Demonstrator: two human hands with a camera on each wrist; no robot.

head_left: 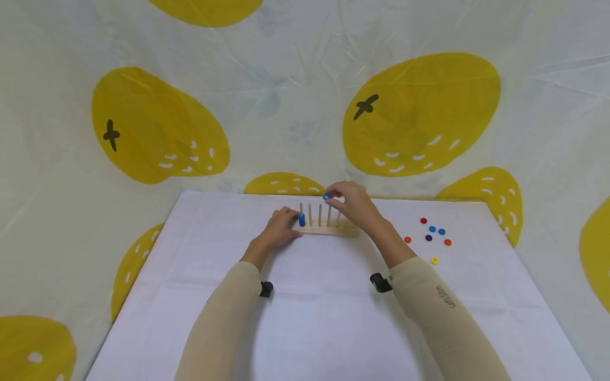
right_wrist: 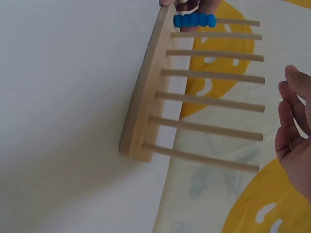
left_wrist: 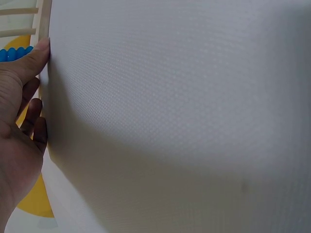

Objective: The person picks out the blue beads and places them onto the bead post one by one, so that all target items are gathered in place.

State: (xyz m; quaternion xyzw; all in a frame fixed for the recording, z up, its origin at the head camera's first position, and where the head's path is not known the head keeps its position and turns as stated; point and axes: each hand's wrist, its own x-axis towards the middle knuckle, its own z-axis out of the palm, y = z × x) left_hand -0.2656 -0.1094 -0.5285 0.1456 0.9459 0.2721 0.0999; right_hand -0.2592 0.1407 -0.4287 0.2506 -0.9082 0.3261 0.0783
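On the far left, a creased pale sheet [head_left: 47,159] printed with smooth yellow fruit-like ovals rises behind a counter [head_left: 143,328] whose white covering shows a fine, pebbled grain up close in the left wrist view. A beige sleeve, matte and softly wrinkled, runs up to the left hand [head_left: 280,226], a small black device [head_left: 267,289] at its wrist. That hand grips the left end of a wooden rack [head_left: 329,231], thumb against the base and fingers curled round the far side. The rack stands on the counter near its back edge: a long, straight-sided block of pale, smooth wood carrying seven slim round pegs [right_wrist: 214,103] in a row. On the leftmost peg sits a stack of glossy blue beads [head_left: 302,220], rounded and ridged like a segmented tube, resting low with bare wood showing above. Over the row of pegs, the right hand [head_left: 352,203] pinches a single shiny blue bead [head_left: 326,196] between thumb and fingertips, clear of the base; the bead is hidden in the right wrist view. Another black device [head_left: 381,282] and beige sleeve [head_left: 438,317], marked with small dark lettering, follow below. Farthest right on the counter lie loose small, ring-like beads, well apart from the rack: orange [head_left: 407,239], red [head_left: 423,220], dark purple [head_left: 429,238], two blue [head_left: 432,229], yellow [head_left: 434,261] and another orange [head_left: 448,242].
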